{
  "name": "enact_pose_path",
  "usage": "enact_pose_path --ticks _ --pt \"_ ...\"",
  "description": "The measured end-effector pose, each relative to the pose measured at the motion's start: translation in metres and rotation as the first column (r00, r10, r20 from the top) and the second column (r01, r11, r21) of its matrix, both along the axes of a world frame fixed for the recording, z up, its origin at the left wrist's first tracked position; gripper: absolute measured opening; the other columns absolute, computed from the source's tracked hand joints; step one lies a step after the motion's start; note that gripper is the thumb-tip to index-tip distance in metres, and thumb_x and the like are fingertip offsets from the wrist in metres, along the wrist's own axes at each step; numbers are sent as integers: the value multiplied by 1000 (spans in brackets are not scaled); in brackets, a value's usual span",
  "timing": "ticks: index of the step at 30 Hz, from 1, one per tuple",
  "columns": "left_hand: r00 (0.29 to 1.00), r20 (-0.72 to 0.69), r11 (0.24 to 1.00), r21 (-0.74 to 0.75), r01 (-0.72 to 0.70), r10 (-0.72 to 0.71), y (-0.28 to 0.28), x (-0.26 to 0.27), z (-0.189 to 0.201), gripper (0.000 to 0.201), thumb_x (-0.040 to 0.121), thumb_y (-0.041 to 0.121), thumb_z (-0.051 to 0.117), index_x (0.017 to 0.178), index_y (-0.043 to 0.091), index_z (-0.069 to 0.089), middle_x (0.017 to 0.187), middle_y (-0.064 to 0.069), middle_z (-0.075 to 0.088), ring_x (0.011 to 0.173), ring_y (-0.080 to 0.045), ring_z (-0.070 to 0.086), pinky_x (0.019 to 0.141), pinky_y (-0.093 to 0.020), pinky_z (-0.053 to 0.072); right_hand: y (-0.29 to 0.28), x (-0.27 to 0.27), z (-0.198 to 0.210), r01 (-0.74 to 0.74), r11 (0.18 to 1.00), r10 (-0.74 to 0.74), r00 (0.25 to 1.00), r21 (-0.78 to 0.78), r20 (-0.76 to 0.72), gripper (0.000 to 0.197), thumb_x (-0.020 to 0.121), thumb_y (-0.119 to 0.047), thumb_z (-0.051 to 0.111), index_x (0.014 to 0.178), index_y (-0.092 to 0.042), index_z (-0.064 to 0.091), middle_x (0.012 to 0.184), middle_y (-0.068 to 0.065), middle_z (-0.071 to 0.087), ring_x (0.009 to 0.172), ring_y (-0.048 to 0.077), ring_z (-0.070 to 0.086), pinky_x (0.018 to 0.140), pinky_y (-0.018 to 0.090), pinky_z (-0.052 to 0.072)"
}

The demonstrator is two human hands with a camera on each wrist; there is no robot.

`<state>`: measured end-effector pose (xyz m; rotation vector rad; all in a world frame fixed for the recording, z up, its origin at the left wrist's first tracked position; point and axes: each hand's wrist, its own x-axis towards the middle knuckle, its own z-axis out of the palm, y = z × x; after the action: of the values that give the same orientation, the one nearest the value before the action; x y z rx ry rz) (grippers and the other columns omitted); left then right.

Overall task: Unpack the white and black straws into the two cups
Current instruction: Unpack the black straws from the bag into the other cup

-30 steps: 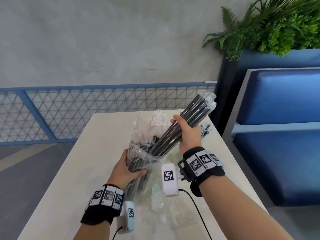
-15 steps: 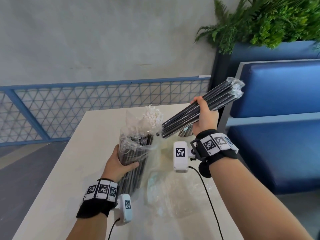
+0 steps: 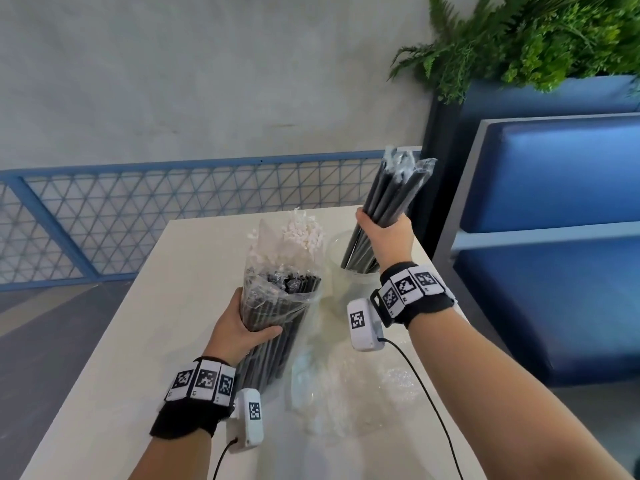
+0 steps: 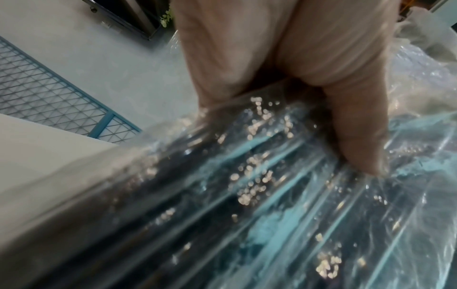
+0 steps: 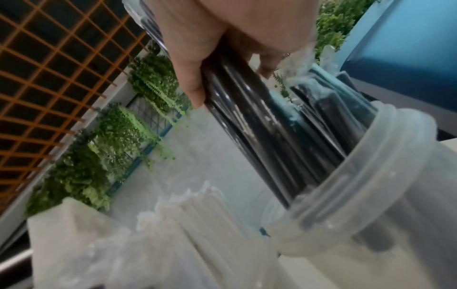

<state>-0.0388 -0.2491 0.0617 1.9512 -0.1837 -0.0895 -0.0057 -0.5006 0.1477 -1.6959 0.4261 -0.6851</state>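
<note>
My right hand grips a bundle of wrapped black straws, nearly upright, with its lower ends inside a translucent cup at the table's far right. The wrist view shows the black straws passing the cup's rim under my right hand. My left hand holds a clear plastic bag of black straws upright on the table; my left hand's thumb presses the bag. White straws stand behind it, also. A second cup is not discernible.
The pale table carries an empty crumpled clear wrapper near its front. A blue padded bench stands close on the right, a planter with ferns behind it. A blue mesh railing runs beyond the far edge.
My right hand pulled the black straw bundle out of the bag, swung it right and tipped it upright, lowering its ends into the cup. My left hand kept holding the bag.
</note>
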Motion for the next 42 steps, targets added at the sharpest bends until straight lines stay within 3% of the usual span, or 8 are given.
enact_pose_path --ticks 4,11,17,23,27,33,40,42 --pt "1000 3 1000 6 7 -7 -1 -1 1 69 63 9 83 101 47 39 101 22 57 92 12 52 78 -12 40 -4 5 -7 87 982 -108 986 -166 -125 27 79 -42 67 84 -16 63 92 2 70 98 23 60 114 44 12" --pt "1000 -1 1000 13 18 -18 0 0 3 70 64 11 83 103 47 38 102 24 55 93 13 50 82 -17 39 -3 8 -35 -15 942 -66 971 -336 -231 39 76 -49 67 91 -13 68 110 4 63 125 18 41 114 47 -5" --pt "1000 -4 1000 2 27 -27 2 -1 3 70 64 8 82 99 49 38 100 24 54 91 14 50 75 -8 38 1 4 -23 253 942 -248 967 -219 48 57 64 -35 80 109 -8 57 118 11 48 113 27 41 106 46 32" --pt "1000 -2 1000 7 30 -30 3 0 2 71 64 8 83 99 50 37 100 25 54 80 28 52 69 2 37 -3 3 -30 144 988 -142 989 -54 42 74 68 -25 81 131 -22 42 144 8 22 118 13 35 100 20 30" --pt "1000 -10 1000 -3 24 -24 5 2 -2 70 63 7 83 101 48 41 102 20 59 83 25 55 76 -8 40 -9 13 -36 24 980 -67 975 -198 -213 51 73 -25 75 113 0 53 121 17 55 109 30 56 93 33 45" --pt "999 -10 999 1 33 -33 5 3 -2 71 64 6 82 105 45 39 101 23 56 82 24 55 70 3 39 -8 12 -34 -28 978 -12 981 -206 -192 32 79 -15 70 102 0 55 102 16 64 93 26 59 73 24 39" --pt "999 -21 1000 -15 27 -27 5 3 -3 73 64 9 83 116 36 39 104 23 56 93 14 52 80 -8 40 -4 10 -13 -25 913 -51 983 -407 -174 64 70 -29 78 125 -19 46 131 10 43 118 27 46 102 44 37" --pt "1000 -22 1000 -24 19 -20 6 3 -3 74 64 8 83 116 37 38 103 23 56 94 13 51 82 -12 40 3 -1 -8 139 876 -132 990 -461 48 56 70 -35 75 119 -21 52 128 6 44 118 21 43 103 40 31"
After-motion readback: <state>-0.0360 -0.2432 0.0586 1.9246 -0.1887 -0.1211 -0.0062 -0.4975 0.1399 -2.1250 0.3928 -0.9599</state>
